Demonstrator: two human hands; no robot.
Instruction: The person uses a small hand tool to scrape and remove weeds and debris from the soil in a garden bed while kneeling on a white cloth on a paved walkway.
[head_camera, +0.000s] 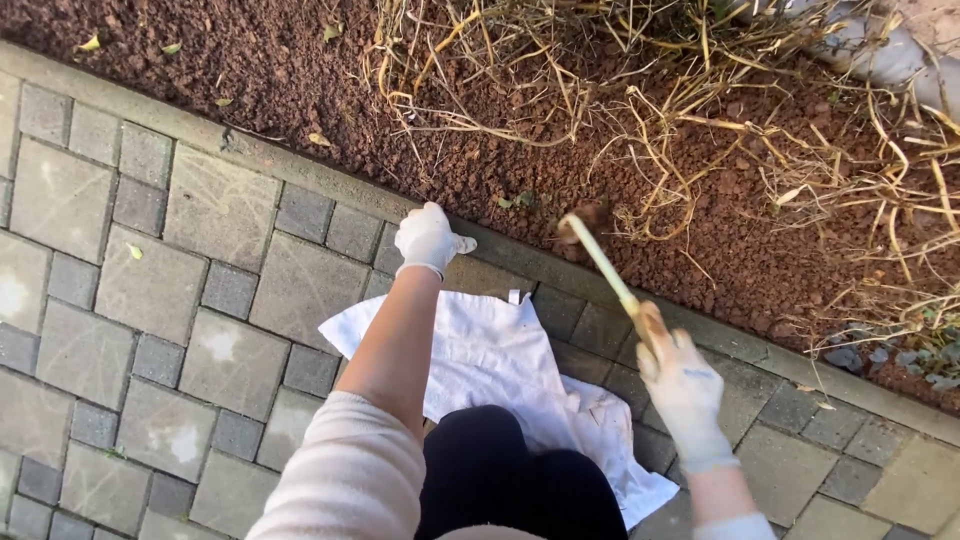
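My right hand (682, 382), in a dirty white glove, grips the pale handle of a small garden tool (605, 268). The tool's head is blurred and sits at the reddish-brown soil (470, 150) just past the stone kerb (300, 165). My left hand (428, 238), also gloved, presses down on the kerb with its fingers curled, holding nothing. Dry yellow stalks (700, 110) lie tangled on the soil beyond the tool. My knees rest on a white cloth (480, 345) spread over the paving.
Grey block paving (150, 300) covers the left and bottom. A pale rounded object (880, 50) lies at the top right among the stalks. Small greyish-green leaves (910, 350) grow at the right edge of the bed.
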